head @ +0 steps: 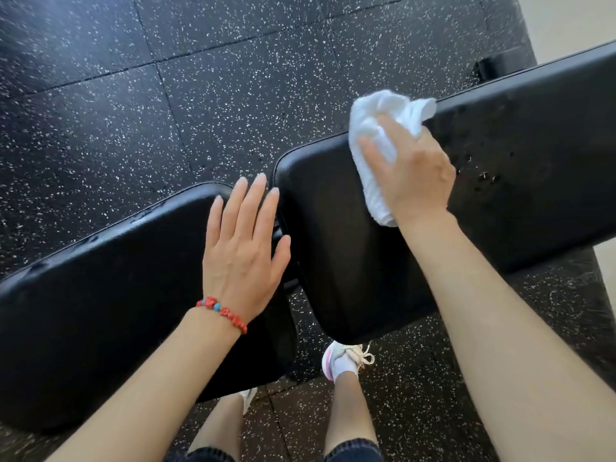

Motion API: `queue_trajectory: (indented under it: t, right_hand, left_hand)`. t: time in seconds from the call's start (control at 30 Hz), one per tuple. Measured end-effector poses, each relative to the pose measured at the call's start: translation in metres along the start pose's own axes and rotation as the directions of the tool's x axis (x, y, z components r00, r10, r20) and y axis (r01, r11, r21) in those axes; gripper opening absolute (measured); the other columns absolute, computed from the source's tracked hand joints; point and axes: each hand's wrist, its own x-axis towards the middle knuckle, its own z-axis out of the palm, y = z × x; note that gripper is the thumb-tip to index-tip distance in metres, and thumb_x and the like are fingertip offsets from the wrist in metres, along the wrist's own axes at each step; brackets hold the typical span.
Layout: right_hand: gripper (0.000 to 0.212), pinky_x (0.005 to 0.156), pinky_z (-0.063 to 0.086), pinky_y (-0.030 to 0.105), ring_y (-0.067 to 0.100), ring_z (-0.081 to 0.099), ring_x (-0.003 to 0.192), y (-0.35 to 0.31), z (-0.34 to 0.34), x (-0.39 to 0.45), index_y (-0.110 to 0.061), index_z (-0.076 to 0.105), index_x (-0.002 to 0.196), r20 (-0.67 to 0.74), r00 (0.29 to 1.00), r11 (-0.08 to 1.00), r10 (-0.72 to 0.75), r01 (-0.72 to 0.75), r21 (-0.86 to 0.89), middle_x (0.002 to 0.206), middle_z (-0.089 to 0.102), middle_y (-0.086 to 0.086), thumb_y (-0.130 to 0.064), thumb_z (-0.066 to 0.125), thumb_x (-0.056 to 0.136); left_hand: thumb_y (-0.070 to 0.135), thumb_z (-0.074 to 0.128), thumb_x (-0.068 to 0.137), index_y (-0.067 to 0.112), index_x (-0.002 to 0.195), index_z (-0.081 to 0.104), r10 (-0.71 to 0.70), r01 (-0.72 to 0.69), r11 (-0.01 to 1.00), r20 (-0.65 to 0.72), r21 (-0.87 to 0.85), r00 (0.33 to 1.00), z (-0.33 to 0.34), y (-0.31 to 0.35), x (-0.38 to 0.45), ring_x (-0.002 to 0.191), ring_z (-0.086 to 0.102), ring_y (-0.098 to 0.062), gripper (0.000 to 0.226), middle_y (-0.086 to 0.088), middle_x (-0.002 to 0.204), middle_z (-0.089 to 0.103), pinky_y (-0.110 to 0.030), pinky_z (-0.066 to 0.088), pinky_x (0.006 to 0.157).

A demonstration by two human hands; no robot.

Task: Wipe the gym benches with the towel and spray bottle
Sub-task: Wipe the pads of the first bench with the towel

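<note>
Oddly, I am seeing no spray bottle, and the bench frame is lying hidden beneath the pads. My right hand [410, 171] is gripping a bunched white towel [376, 135], pressing it on the long black back pad [520, 155], where droplets are glinting. My left hand [243, 248] is resting flat and released on the seat pad [100, 295], a red bracelet [223, 313] circling its wrist.

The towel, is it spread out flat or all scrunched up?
Scrunched up. The white towel is bunched in folds under the right hand, pressed on the bench pad.
</note>
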Motion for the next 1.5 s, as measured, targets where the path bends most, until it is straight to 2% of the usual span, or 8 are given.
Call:
queue_trajectory:
  t: [0.2, 0.3, 0.5, 0.63, 0.77, 1.03, 1.33, 1.5]
  right_hand:
    - [0.036, 0.04, 0.042, 0.027, 0.025, 0.058, 0.051, -0.016, -0.001, -0.016, -0.017, 0.071, 0.105, -0.045, 0.953, 0.954, -0.3, 0.299, -0.027, 0.063, 0.062, 0.011, -0.041, 0.054, 0.084]
    - [0.038, 0.035, 0.039, 0.023, 0.02, 0.057, 0.045, 0.017, -0.001, 0.013, -0.025, 0.073, 0.098, -0.045, 0.898, 0.878, -0.437, 0.416, -0.235, 0.057, 0.06, 0.005, -0.049, 0.046, 0.084]
    - [0.043, 0.067, 0.044, 0.04, 0.035, 0.056, 0.09, 0.066, -0.007, 0.039, -0.029, 0.055, 0.126, 0.04, 0.997, 0.995, 0.063, -0.06, -0.08, 0.101, 0.06, 0.018, -0.05, 0.041, 0.092]
    - [0.028, 0.041, 0.043, 0.027, 0.02, 0.057, 0.05, 0.033, -0.005, -0.008, -0.018, 0.071, 0.103, -0.105, 0.968, 0.952, -0.228, 0.199, -0.233, 0.063, 0.062, 0.008, -0.034, 0.062, 0.082]
    - [0.032, 0.038, 0.04, 0.025, 0.018, 0.052, 0.045, 0.043, -0.007, -0.023, -0.021, 0.073, 0.1, -0.13, 0.917, 0.923, -0.376, 0.36, -0.134, 0.056, 0.057, 0.004, -0.044, 0.054, 0.086]
    - [0.03, 0.044, 0.045, 0.031, 0.031, 0.059, 0.056, 0.066, -0.013, -0.035, -0.018, 0.071, 0.105, -0.206, 0.976, 0.994, 0.071, -0.085, -0.063, 0.065, 0.06, 0.016, -0.037, 0.061, 0.083]
    - [0.033, 0.04, 0.041, 0.028, 0.018, 0.048, 0.045, 0.025, -0.013, -0.125, -0.018, 0.073, 0.101, -0.223, 0.952, 0.973, -0.208, 0.178, -0.15, 0.054, 0.052, 0.004, -0.042, 0.054, 0.09]
    - [0.026, 0.04, 0.046, 0.03, 0.028, 0.057, 0.05, 0.046, -0.016, -0.118, -0.016, 0.074, 0.096, -0.349, 0.893, 0.947, 0.283, -0.317, -0.043, 0.061, 0.06, 0.013, -0.034, 0.069, 0.078]
  left_hand:
    - [0.032, 0.038, 0.09, 0.001, 0.137, 0.041, -0.011, 0.013, 0.999, 0.04, -0.048, 0.999, 0.017, 0.032, 0.016, 0.137, 0.029, -0.033, 0.056, -0.018, 0.147, 0.035, -0.048, 0.019, 0.111]
    - [0.033, 0.038, 0.09, 0.0, 0.139, 0.038, -0.013, 0.013, 1.0, 0.037, -0.02, 0.999, 0.025, 0.036, 0.014, 0.137, 0.028, -0.032, 0.058, -0.019, 0.148, 0.032, -0.047, 0.019, 0.111]
    - [0.032, 0.037, 0.091, -0.002, 0.139, 0.035, -0.004, 0.004, 1.0, 0.026, 0.022, 1.0, 0.03, 0.036, 0.014, 0.136, 0.026, -0.034, 0.059, -0.022, 0.147, 0.031, -0.048, 0.021, 0.111]
    - [0.031, 0.036, 0.091, -0.003, 0.139, 0.035, -0.005, 0.004, 1.0, 0.025, 0.02, 1.0, 0.031, 0.036, 0.013, 0.136, 0.026, -0.035, 0.059, -0.022, 0.147, 0.03, -0.048, 0.02, 0.111]
    - [0.032, 0.035, 0.092, -0.003, 0.139, 0.034, 0.006, -0.006, 1.0, 0.026, 0.003, 1.0, 0.031, 0.035, 0.014, 0.136, 0.023, -0.034, 0.059, -0.024, 0.147, 0.031, -0.049, 0.019, 0.111]
    - [0.031, 0.038, 0.091, -0.004, 0.138, 0.034, 0.024, -0.022, 0.998, 0.045, -0.055, 0.999, 0.028, 0.034, 0.013, 0.136, 0.026, -0.039, 0.059, -0.024, 0.147, 0.03, -0.053, 0.023, 0.11]
    - [0.035, 0.036, 0.09, -0.003, 0.138, 0.037, 0.111, -0.105, 0.993, 0.117, -0.06, 0.987, 0.016, 0.022, 0.016, 0.134, 0.029, -0.04, 0.061, -0.024, 0.147, 0.03, -0.053, 0.023, 0.109]
    - [0.034, 0.037, 0.089, 0.001, 0.136, 0.041, 0.178, -0.173, 0.984, 0.137, -0.043, 0.975, 0.012, 0.016, 0.02, 0.133, 0.03, -0.041, 0.058, -0.025, 0.145, 0.032, -0.053, 0.023, 0.109]
